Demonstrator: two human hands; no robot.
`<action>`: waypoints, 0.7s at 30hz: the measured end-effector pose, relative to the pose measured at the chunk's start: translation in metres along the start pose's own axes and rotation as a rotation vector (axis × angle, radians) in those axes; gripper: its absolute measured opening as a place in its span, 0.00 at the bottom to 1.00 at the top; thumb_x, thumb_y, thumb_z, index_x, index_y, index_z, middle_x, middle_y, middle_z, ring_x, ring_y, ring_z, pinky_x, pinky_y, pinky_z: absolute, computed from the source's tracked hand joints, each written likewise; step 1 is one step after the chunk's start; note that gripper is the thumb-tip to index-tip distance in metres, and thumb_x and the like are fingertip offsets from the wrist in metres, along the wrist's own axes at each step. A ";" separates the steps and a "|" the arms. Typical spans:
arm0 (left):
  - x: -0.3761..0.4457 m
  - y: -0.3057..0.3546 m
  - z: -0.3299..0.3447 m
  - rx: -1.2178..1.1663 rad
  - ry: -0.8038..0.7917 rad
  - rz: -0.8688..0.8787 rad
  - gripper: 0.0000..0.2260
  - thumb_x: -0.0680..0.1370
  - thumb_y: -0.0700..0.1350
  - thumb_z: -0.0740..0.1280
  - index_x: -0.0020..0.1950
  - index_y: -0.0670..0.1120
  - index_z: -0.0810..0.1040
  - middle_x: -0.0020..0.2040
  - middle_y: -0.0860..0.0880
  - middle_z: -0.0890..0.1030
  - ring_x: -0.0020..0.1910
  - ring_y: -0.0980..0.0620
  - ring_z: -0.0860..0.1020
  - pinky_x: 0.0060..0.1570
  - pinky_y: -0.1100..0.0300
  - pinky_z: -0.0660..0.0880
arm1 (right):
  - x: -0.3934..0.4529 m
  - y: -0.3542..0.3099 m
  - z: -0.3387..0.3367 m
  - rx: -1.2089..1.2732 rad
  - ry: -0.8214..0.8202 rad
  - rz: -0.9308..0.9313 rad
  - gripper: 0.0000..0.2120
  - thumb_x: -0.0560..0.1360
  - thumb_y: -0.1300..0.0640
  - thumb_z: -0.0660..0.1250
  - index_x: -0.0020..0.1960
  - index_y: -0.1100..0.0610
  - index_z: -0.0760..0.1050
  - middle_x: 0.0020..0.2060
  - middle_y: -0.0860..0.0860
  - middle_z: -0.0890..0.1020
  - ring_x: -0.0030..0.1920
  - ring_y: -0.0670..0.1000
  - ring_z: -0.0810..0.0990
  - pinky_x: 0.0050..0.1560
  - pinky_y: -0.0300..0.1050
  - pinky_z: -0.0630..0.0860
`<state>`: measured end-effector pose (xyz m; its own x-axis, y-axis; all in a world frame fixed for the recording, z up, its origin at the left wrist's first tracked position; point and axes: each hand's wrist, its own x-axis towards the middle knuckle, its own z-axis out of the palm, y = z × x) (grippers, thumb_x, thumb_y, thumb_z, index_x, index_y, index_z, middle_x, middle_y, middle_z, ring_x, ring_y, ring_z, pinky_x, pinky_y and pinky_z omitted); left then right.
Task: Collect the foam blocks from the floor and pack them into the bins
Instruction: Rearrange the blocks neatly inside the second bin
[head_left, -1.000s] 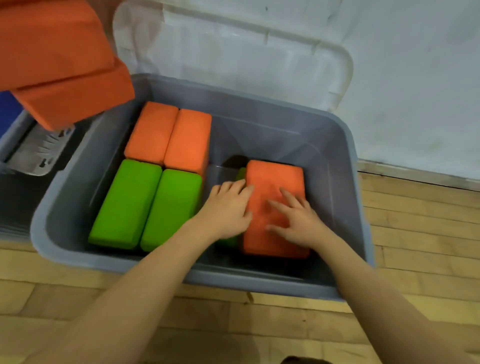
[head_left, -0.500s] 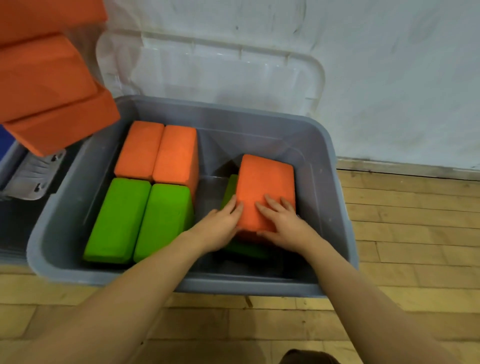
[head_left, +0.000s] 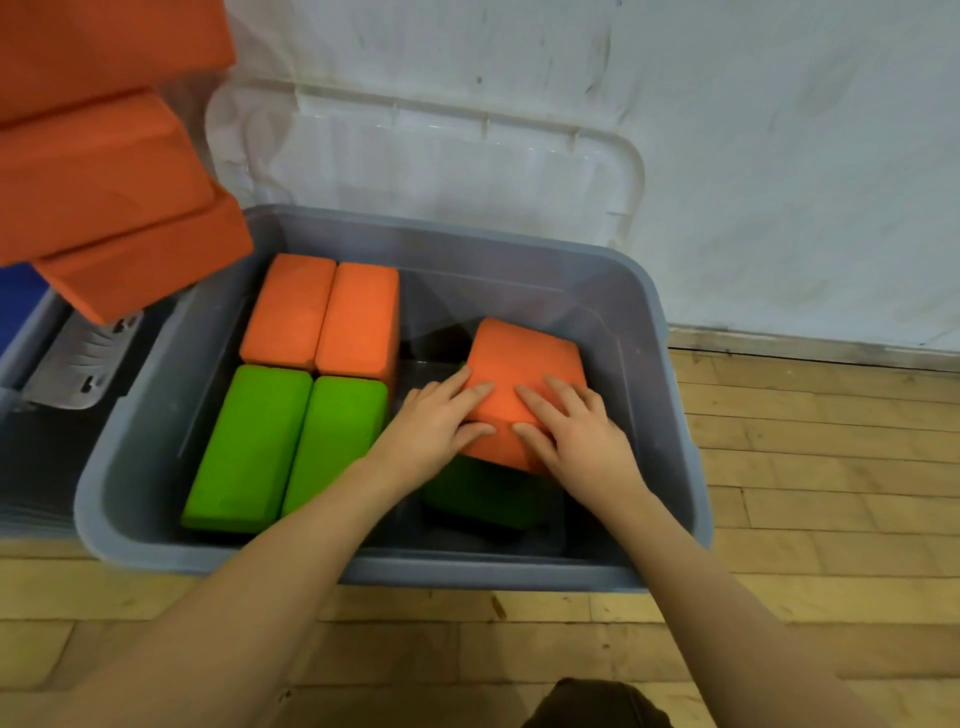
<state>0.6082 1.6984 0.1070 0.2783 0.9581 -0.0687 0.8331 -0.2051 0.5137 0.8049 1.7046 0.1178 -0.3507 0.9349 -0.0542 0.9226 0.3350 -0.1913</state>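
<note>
A grey bin (head_left: 467, 577) stands on the wooden floor against a white wall. Inside at the left lie two orange foam blocks (head_left: 322, 312) and, nearer me, two green foam blocks (head_left: 285, 441). At the right of the bin an orange block (head_left: 524, 358) is tilted over a dark green block (head_left: 483, 499). My left hand (head_left: 434, 423) and my right hand (head_left: 579, 434) both grip the orange block's near edge, fingers on top and thumbs on the near face.
Several large orange foam blocks (head_left: 104, 171) stack up at the upper left, overhanging the bin's corner. A clear lid (head_left: 441, 156) leans on the wall behind. Another grey bin (head_left: 31, 338) with a clear latch (head_left: 83, 364) stands at the left. Wooden floor (head_left: 831, 493) lies to the right.
The orange block under my hands has risen at its near end and slid toward the far wall, uncovering more of the green block beneath. My hands have shifted to its near edge.
</note>
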 end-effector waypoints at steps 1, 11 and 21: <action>-0.004 0.000 -0.004 -0.046 0.026 -0.020 0.33 0.71 0.64 0.55 0.69 0.45 0.71 0.71 0.38 0.67 0.61 0.35 0.72 0.62 0.44 0.68 | -0.001 -0.004 -0.004 -0.007 0.017 0.039 0.30 0.75 0.33 0.47 0.73 0.44 0.63 0.73 0.53 0.64 0.69 0.60 0.63 0.56 0.60 0.73; -0.039 0.002 -0.063 -0.133 0.306 -0.036 0.26 0.74 0.60 0.57 0.62 0.44 0.78 0.62 0.38 0.76 0.57 0.37 0.76 0.57 0.44 0.74 | -0.012 -0.041 -0.043 0.202 0.069 -0.063 0.40 0.69 0.36 0.68 0.74 0.46 0.55 0.74 0.50 0.52 0.70 0.57 0.61 0.51 0.56 0.78; -0.044 -0.023 -0.120 0.310 0.298 0.411 0.38 0.70 0.61 0.65 0.75 0.49 0.56 0.70 0.45 0.68 0.60 0.39 0.72 0.57 0.45 0.71 | -0.009 -0.079 -0.083 0.174 0.258 -0.171 0.33 0.74 0.33 0.56 0.75 0.42 0.52 0.75 0.53 0.51 0.67 0.59 0.68 0.45 0.55 0.80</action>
<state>0.5194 1.6848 0.2012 0.4983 0.7936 0.3492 0.7989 -0.5768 0.1708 0.7489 1.6791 0.2145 -0.4257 0.8731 0.2379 0.8049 0.4854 -0.3412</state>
